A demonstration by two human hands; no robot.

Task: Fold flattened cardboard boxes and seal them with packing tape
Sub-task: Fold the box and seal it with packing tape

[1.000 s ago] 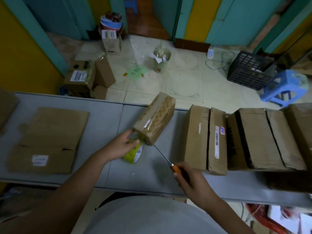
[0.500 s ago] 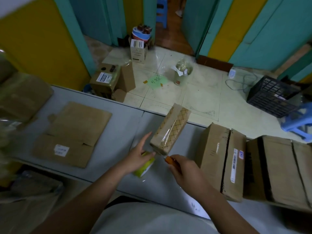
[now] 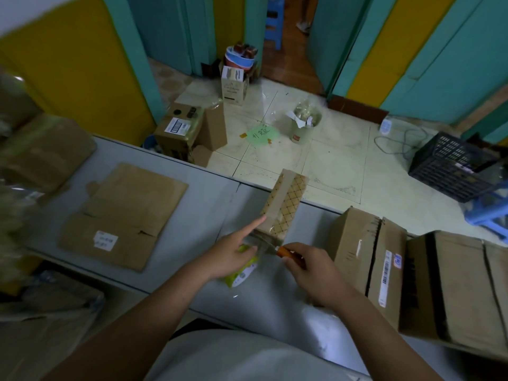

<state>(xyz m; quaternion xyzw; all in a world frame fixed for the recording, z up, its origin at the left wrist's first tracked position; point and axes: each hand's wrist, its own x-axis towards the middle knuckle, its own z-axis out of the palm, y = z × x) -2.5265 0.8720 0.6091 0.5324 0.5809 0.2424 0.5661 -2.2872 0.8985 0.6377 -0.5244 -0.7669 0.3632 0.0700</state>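
Both bare forearms reach in from the near edge and converge over the middle of the worktop (image 3: 192, 215). The left hand (image 3: 229, 255) grips a yellow-green tape roll (image 3: 242, 272), index finger stretched straight, pointing far and right. Just to its right, the right hand (image 3: 310, 270) curls round an orange-handled knife (image 3: 286, 253), blade pointing left.

Matt cardboard box (image 3: 284, 207) — glossy plastic tape roll (image 3: 243, 270)

Tape roll (image 3: 242, 271) mostly beneath left hand (image 3: 228, 257); left-edge stack (image 3: 41, 158) blurry.
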